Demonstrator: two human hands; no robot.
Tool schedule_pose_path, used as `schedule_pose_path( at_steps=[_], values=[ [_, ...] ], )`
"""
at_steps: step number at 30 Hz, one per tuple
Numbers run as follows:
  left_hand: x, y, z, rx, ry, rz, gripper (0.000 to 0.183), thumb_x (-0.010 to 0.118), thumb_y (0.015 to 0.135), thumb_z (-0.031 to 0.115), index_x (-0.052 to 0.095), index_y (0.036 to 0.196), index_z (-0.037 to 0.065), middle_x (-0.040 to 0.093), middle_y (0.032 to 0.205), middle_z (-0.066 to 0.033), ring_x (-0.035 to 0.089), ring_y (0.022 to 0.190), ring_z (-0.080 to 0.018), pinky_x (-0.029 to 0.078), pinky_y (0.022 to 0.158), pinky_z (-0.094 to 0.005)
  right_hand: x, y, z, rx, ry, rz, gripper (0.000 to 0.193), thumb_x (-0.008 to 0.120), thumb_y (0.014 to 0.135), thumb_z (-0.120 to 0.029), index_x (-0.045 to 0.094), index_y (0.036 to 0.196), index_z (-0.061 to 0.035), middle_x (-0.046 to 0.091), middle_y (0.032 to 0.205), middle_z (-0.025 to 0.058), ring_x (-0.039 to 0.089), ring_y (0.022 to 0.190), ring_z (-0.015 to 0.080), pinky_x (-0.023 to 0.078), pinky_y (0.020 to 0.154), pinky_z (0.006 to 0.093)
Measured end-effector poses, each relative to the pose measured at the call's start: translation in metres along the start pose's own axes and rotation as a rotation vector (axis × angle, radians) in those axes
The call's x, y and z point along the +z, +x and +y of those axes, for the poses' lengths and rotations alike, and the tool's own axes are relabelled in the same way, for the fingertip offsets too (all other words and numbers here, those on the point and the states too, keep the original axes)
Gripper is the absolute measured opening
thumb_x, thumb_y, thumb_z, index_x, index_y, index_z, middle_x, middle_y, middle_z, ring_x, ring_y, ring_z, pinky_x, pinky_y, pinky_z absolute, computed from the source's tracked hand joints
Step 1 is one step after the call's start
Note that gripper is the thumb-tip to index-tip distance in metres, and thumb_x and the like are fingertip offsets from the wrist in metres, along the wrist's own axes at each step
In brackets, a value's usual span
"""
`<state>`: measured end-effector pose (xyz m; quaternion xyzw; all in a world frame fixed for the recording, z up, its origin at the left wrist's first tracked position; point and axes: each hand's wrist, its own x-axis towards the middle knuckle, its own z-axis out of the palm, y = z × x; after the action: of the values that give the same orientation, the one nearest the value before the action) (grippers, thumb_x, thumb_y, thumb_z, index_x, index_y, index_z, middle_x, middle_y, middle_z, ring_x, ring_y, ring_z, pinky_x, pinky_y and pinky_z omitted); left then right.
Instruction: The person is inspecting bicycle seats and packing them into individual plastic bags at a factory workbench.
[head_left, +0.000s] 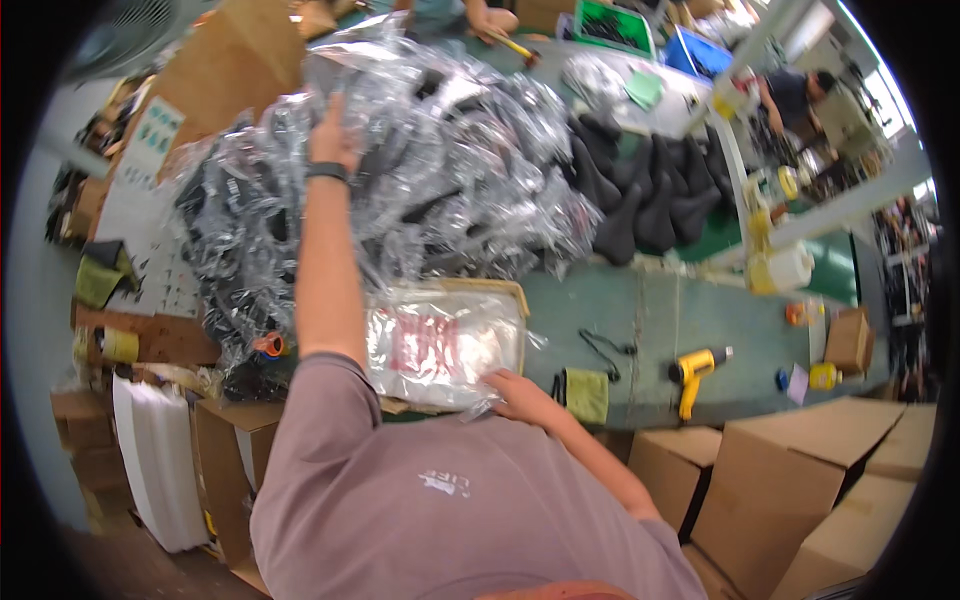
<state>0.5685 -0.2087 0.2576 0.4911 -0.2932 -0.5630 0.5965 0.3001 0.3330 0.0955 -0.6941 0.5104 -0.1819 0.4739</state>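
Note:
My left hand [334, 145], arm stretched far forward, touches the upper left part of a big heap of bicycle saddles in clear plastic bags [430, 190]. Film and glare hide its fingertips, so whether it grips a bagged saddle is unclear. Close to my body lies a stack of flat clear plastic bags [425, 345] with red print, in a shallow tan tray [522, 305]. My right hand [520, 398] is at the stack's near right corner, fingers closed on the wrinkled edge of a bag.
Unwrapped black saddles [655, 205] stand right of the heap. On the green table lie a yellow heat gun [697, 378] and a green cloth [587, 394]. Cardboard boxes [780, 470] flank me at right, white foam sheets [160, 460] at left. Across the table, another person's hand [488, 22] is near a hammer [520, 48].

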Motion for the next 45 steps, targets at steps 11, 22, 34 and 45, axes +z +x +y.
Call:
schedule_pose_path(
  at_steps=[11,22,34,45],
  values=[
    [-0.023,-0.18,-0.112,0.441,0.537,0.091,0.063,0.07,0.108,0.001,0.042,0.165,-0.001,0.068,0.138,-0.0127,0.06,0.076,-0.0103,0.048,0.061,-0.0263,-0.178,0.052,0.267,0.593,1.241,0.922,0.048,0.072,0.109,-0.019,0.061,0.152,-0.0011,0.076,0.134,0.0182,0.076,0.116,0.0253,0.066,0.094,0.0445],
    [0.028,-0.357,-0.213,0.425,1.065,-1.009,0.028,0.084,0.096,0.008,0.08,0.124,0.008,0.084,0.11,-0.0123,0.081,0.086,-0.0283,0.063,0.078,-0.0409,-0.22,0.144,0.37,0.32,1.739,1.734,0.078,0.085,0.104,-0.041,0.046,0.159,-0.003,0.063,0.149,0.0191,0.066,0.132,0.0356,0.053,0.117,0.0564],
    [0.13,-0.366,-0.19,0.8,1.259,-1.582,0.133,0.104,0.071,0.044,0.032,0.176,0.006,0.052,0.168,-0.0263,0.051,0.155,-0.045,0.039,0.131,-0.056,-0.16,-0.149,0.082,0.282,1.052,1.025,0.042,0.078,0.11,-0.024,0.069,0.142,0.0025,0.078,0.126,0.008,0.075,0.106,0.0141,0.063,0.095,0.033],
    [-0.003,-0.478,-0.174,-0.392,0.91,-1.518,0.12,0.089,0.082,0.02,0.02,0.178,0.0,0.076,0.118,-0.0221,0.077,0.108,-0.0263,0.059,0.099,-0.0378,-0.104,-0.185,-0.05,0.451,0.009,0.82,0.104,0.1,0.079,-0.039,0.051,0.158,0.0071,0.074,0.137,0.0288,0.071,0.13,0.0436,0.055,0.115,0.0464]
  ],
)
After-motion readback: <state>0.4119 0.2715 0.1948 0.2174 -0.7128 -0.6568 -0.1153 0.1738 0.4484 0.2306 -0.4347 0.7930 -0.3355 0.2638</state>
